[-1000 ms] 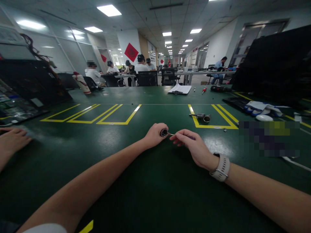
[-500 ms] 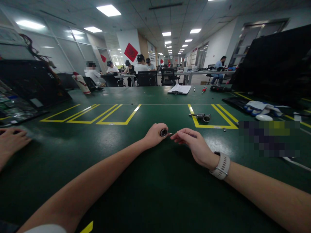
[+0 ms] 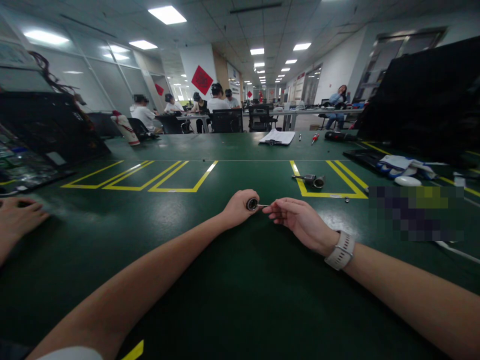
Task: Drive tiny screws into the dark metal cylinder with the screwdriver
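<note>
A round part is clasped by the left hand, a rod by the right hand; work seems unfinished, 1 assembly untouched toward the right edge of the worktop.

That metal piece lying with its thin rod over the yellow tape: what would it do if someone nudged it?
The metal piece would probably stay stiff, since it looks like metal throughout. Its rounded body might rock or roll, though the rod and wide round end would likely make it swivel rather than run straight.
</note>
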Action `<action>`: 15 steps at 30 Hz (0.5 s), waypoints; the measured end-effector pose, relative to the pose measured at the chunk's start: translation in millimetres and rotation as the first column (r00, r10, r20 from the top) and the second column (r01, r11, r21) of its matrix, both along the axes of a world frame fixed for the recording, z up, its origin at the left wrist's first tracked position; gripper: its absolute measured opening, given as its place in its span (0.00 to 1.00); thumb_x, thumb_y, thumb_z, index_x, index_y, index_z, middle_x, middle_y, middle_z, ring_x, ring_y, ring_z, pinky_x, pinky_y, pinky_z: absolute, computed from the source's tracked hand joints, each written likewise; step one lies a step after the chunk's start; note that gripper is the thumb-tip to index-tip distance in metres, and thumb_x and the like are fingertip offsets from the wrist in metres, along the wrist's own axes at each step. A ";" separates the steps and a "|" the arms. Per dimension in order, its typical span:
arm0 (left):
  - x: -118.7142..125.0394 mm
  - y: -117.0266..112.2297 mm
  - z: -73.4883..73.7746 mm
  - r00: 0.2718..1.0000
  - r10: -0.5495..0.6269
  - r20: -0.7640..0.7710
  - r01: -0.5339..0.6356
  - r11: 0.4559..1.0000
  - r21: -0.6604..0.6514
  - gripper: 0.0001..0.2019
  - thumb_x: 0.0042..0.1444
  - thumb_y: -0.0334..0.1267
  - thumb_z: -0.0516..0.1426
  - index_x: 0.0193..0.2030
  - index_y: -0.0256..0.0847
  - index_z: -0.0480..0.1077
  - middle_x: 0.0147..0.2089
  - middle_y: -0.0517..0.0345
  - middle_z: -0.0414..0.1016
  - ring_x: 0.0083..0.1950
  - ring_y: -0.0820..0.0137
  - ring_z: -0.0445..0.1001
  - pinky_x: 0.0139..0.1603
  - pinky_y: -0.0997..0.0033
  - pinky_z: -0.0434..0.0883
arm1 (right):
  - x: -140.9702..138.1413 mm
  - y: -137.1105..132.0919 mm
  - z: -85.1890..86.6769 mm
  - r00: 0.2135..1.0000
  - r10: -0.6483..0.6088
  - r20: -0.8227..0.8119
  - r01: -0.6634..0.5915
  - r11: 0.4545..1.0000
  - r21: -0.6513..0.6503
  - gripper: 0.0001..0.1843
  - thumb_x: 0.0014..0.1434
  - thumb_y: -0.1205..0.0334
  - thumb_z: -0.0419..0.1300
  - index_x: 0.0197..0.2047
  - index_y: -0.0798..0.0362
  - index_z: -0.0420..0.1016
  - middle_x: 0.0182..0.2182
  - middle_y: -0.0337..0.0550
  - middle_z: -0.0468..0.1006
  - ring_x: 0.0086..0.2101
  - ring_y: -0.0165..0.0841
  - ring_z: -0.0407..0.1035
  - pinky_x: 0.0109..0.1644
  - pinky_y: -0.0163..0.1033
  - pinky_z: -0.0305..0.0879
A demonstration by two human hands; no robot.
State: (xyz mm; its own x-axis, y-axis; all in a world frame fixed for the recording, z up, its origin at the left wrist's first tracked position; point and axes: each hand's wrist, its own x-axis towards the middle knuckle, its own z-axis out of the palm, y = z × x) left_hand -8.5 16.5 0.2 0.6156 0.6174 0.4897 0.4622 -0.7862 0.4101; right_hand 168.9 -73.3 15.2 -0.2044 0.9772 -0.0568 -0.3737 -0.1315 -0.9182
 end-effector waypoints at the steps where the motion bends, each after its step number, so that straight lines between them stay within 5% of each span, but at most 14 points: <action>1: 0.0 0.1 -0.3 1.000 0.000 0.006 0.000 1.000 -0.003 0.06 0.48 0.34 0.57 0.25 0.37 0.63 0.25 0.64 0.63 0.28 0.75 0.62 0.29 0.75 0.60 | -0.1 -0.1 0.6 1.000 -0.009 0.002 0.009 1.000 -0.003 0.07 0.53 0.59 0.60 0.30 0.54 0.74 0.33 0.43 0.79 0.32 0.30 0.68 0.40 0.39 0.60; 7: -0.5 0.8 -1.3 1.000 0.016 0.018 -0.015 0.999 -0.031 0.08 0.48 0.36 0.58 0.25 0.37 0.63 0.26 0.63 0.63 0.27 0.75 0.62 0.29 0.75 0.61 | 0.1 -1.2 2.6 0.999 -0.031 0.016 0.031 1.000 -0.003 0.07 0.51 0.59 0.60 0.28 0.54 0.74 0.29 0.42 0.79 0.31 0.31 0.68 0.41 0.41 0.60; 15: -0.6 -0.9 -0.4 0.997 0.032 -0.066 -0.028 0.998 0.060 0.07 0.49 0.36 0.58 0.26 0.38 0.64 0.26 0.63 0.65 0.29 0.74 0.63 0.33 0.72 0.61 | -8.9 -9.7 3.3 0.972 -0.138 0.191 0.108 0.981 0.159 0.08 0.53 0.58 0.60 0.30 0.53 0.75 0.33 0.43 0.78 0.34 0.33 0.68 0.41 0.42 0.60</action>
